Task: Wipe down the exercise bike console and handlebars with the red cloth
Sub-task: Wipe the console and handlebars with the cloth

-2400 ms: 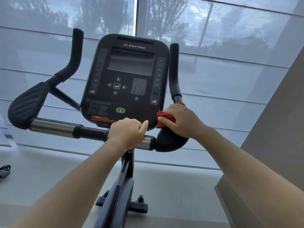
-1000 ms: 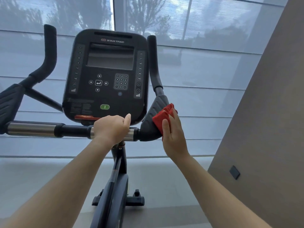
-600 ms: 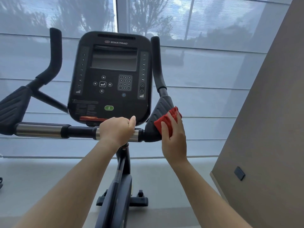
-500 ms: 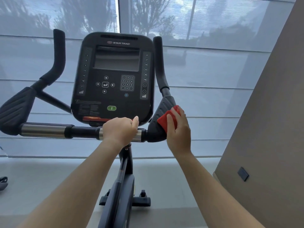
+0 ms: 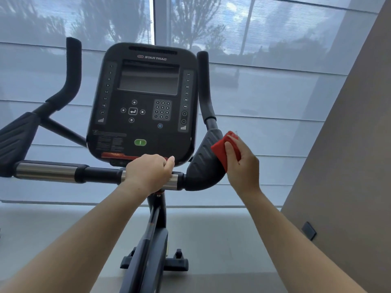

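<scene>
- Head view: my right hand (image 5: 241,166) holds the red cloth (image 5: 220,150), folded into a flat pad. The thumb lies across its near face and the fingers are tucked behind, so the hand is closed on the cloth, not spread wide.
- The cloth is pressed to the outer edge of the ribbed right elbow pad (image 5: 203,163), just below the right upright grip (image 5: 206,92).
- My left hand (image 5: 148,173) is wrapped in a tight fist round the straight run of the handlebars (image 5: 99,173), on a bright steel section just under the console (image 5: 146,106). I judge it is there as a brace.
- The console's screen is dark, with the keypad and green button showing. Nothing touches its face.
- Further out, the left elbow pad (image 5: 14,136) and left upright grip (image 5: 73,68) are well apart from the cloth.
- Step in hand, as I read it: wiping the right-side pad of the handlebars. No streaks or damp marks show, so I cannot tell which surfaces are already done.
- The next move calls for keeping the cloth flat and sliding it along the pad's ribs, or up onto the right grip. The bracing hand sits on a stretch of bar that also needs wiping, so it must shift at some point.
- Surround: a blind-covered window (image 5: 275,92) behind, a grey wall (image 5: 349,144) to the right, and the bike's post (image 5: 152,240) running down to the floor.
</scene>
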Available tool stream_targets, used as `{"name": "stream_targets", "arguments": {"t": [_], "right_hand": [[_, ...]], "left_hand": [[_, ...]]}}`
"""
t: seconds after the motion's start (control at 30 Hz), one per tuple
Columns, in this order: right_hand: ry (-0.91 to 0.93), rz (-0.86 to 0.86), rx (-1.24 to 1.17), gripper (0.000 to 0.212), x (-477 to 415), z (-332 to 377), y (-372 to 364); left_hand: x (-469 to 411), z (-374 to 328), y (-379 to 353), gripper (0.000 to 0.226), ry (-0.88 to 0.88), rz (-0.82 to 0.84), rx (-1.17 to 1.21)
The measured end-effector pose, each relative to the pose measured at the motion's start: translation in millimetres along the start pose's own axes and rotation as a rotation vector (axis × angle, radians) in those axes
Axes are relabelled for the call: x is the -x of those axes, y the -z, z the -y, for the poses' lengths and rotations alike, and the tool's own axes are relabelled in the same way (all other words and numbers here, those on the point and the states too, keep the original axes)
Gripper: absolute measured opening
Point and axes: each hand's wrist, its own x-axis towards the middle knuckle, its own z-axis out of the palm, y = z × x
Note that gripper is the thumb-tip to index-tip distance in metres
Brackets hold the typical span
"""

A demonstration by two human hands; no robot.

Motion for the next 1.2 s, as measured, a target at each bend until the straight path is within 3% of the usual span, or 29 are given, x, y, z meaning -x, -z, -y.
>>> {"name": "stream_targets", "arguments": {"t": [0.23, 0.6, 0.77, 0.9, 1.07, 1.2], "right_hand": [[0.003, 0.21, 0.102, 0.033, -28.8, -5.2, -7.8], [0.03, 0.167, 0.084, 0.03, -24.4, -8.0, -7.9], [0.124, 0.102, 0.097, 0.023, -3.1, -13.5, 8.3], [-0.006, 0.058, 0.035, 0.028, -33.4, -7.5, 16.6], [-0.031, 0.013, -0.061, 0.031, -92.9, 3.5, 6.0], [0.015, -0.015, -0.108, 0.035, -150.2, -0.1, -9.9]], "left_hand": [[-14.2, 1.2, -0.1, 0.048, 0.025, -0.013, 0.099], [-10.3, -4.2, 1.1, 0.054, 0.0, 0.052, 0.103], [-11.7, -3.1, 2.3, 0.047, -0.042, 0.031, 0.11], [-28.2, 5.8, 22.1, 0.036, -0.123, -0.143, 0.107], [-75.5, 1.3, 37.5, 0.032, -0.108, -0.007, 0.205], [-115.5, -9.8, 41.0, 0.031, -0.09, 0.011, 0.342]]}}
